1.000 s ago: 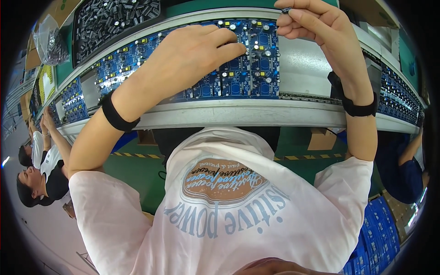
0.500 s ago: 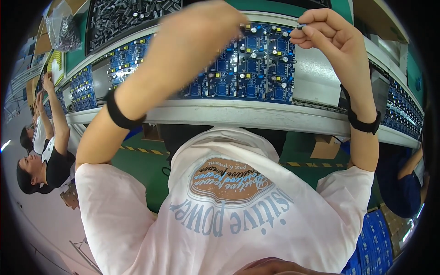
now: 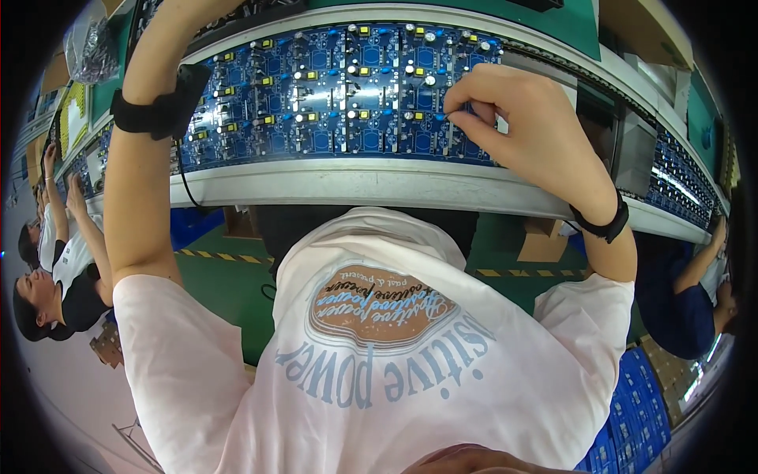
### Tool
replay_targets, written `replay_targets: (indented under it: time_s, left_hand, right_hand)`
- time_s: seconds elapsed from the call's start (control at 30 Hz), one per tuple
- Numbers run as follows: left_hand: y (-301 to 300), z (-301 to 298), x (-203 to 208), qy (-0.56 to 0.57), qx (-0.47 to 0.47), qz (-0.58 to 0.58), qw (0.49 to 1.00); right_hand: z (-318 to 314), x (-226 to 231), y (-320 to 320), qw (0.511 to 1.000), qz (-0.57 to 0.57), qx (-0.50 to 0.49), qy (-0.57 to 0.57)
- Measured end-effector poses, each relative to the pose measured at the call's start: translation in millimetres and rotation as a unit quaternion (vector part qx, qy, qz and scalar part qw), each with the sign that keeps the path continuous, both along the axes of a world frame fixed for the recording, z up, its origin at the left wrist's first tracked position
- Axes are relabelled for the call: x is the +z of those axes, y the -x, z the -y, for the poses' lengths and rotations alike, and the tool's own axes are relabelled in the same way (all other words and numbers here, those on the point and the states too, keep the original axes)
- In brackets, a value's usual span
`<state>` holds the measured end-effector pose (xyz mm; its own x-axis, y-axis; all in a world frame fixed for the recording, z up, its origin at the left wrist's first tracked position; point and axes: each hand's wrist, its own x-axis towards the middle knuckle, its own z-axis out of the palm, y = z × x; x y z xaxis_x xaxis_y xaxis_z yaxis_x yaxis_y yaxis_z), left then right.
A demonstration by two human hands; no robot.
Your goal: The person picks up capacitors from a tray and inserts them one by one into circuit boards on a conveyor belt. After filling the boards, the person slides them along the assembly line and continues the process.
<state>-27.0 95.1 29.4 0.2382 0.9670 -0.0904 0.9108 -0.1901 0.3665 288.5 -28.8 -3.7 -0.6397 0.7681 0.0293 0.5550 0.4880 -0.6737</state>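
Observation:
Blue circuit boards [image 3: 316, 57] lie in joined panels along the line in front of me, carrying yellow blocks, blue discs and silver-topped cylinders. Over the rightmost boards, my right hand [image 3: 525, 110] is closed in a pinch, thumb and forefinger tips together close above a board. Whatever sits between those tips is hidden. My left hand [image 3: 174, 43] reaches up to the far left, by a dark tray [image 3: 264, 16] of small black components. The upper edge cuts off its fingers. Each wrist wears a black band, and a cord hangs from the left one.
A pale metal rail [image 3: 347, 183] runs along the near side of the line. A clear plastic bag [image 3: 93, 51] of dark parts lies at the far left. Co-workers sit at both sides. Blue boards [image 3: 632, 407] are stacked at the lower right, near a cardboard box [image 3: 543, 241].
My left hand has swung from above the boards to the tray at the upper left. My right hand, earlier raised with a small dark cylinder in its fingers, has come down over the boards.

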Motion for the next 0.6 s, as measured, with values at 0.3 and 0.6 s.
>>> replay_targets:
  time_s: [0.3, 0.6]
  left_hand:
    - [43.7, 11.6, -12.9, -0.063, -0.014, -0.059, 0.996]
    - [-12.9, 65.5, 29.3, 0.049, 0.009, 0.286, 0.957]
  right_hand:
    - [4.2, -1.1, 0.8, 0.999, 0.038, 0.018, 0.003]
    - [7.3, -5.1, -2.6, 0.997, 0.039, 0.040, -0.050]
